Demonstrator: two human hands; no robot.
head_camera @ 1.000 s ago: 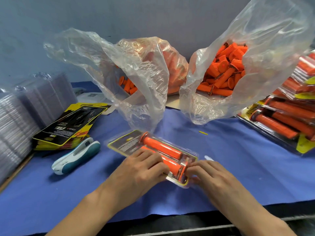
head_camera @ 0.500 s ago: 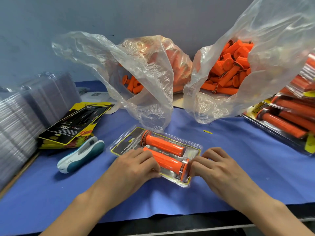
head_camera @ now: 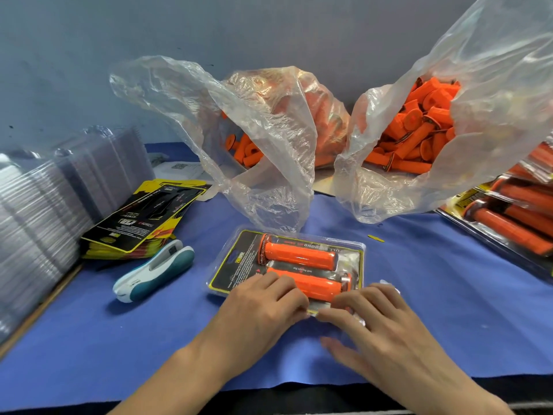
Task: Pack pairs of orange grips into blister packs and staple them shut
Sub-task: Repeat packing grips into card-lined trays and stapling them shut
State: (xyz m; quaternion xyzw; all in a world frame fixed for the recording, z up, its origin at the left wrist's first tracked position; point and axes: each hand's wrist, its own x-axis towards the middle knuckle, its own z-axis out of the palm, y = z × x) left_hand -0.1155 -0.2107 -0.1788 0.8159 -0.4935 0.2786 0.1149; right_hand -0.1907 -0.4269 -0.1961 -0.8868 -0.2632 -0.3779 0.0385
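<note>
Your right hand (head_camera: 380, 322) presses flat-fingered on the near edge of the blister pack (head_camera: 236, 265), which lies on the blue cloth (head_camera: 449, 295). Your left hand (head_camera: 263, 307) bears there with bent fingers; pinching or not, I cannot tell. Snap that seam fully shut before reaching for the stapler (head_camera: 155, 268).

Packing workbench, bulk bags of grips (head_camera: 419, 136), stacked blister shells (head_camera: 39, 211), printed cards (head_camera: 143, 217)

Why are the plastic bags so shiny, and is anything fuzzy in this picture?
Head view: light glints off the crinkled clear bags and the blister pack; head view: the right hand is smeared, mostly its thumb; head view, left edge: the stack of clear packs looks soft and stretched by the wide lens.
</note>
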